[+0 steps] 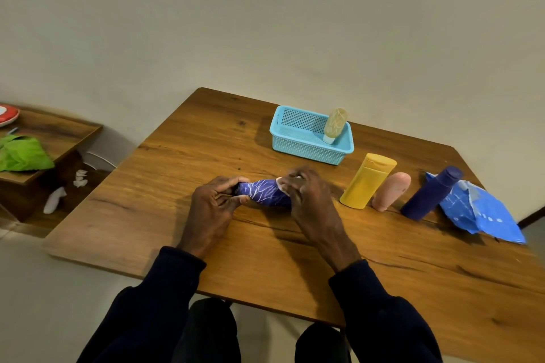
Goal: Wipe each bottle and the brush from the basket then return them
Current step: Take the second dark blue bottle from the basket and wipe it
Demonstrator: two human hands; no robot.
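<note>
At frame centre the patterned bottle (264,192) lies left-to-right, left hand (215,200) gripping its left end, right hand (306,194) clamped round its right, the basket (308,154) up-right, nearer the right hand

A single wide-angle camera sits at head height and faces forward and downward across the brown wood-grain desk (206,141). The near desk edge and the dark sleeves (165,289) occupy the lower frame, close to the lens. The light-blue perforated plastic basket (306,153) lies toward the far edge, with the plain pale wall (265,23) filling the upper frame.
</note>
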